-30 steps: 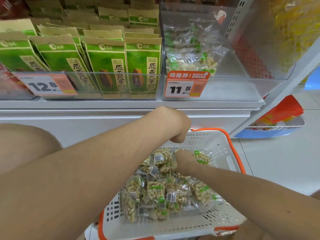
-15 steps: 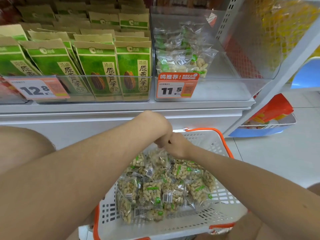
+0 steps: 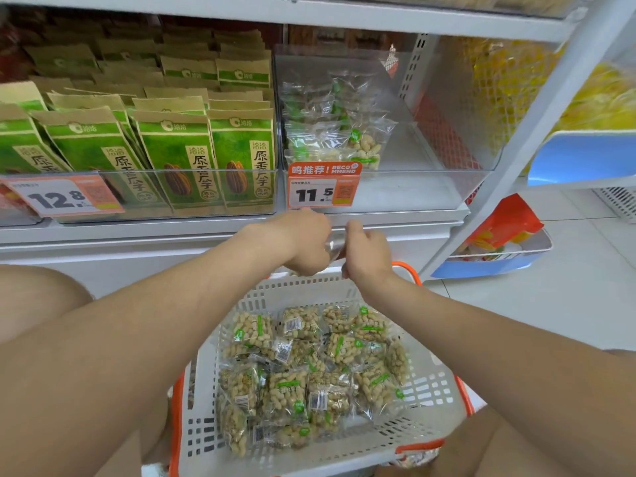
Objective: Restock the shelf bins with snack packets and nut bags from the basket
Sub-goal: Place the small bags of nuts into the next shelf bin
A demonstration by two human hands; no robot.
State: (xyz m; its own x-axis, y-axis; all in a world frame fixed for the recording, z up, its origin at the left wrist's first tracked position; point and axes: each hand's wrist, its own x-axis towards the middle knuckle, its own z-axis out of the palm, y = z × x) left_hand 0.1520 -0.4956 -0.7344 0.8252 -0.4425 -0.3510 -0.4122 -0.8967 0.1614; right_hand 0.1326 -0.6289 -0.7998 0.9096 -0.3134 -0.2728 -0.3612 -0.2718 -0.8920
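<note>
At mid-frame, just below the shelf edge point(image 3: 413, 218), we see the left hand point(image 3: 303, 244) and right hand point(image 3: 366, 251) close together, both curled onto 1 clear packet point(image 3: 332, 245) held between them. Nut bags point(image 3: 303, 366) fill the white basket point(image 3: 430, 387) at lower centre. The clear bin point(image 3: 413, 192) tagged 11.5 sits above, partly stocked.

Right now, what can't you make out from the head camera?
Head view, packet between left hand and right hand: only a clear sliver shows; the hands' backs hide contents and grip.
Basket near corners: forearms cover them.
Price tag small print: too small.
</note>
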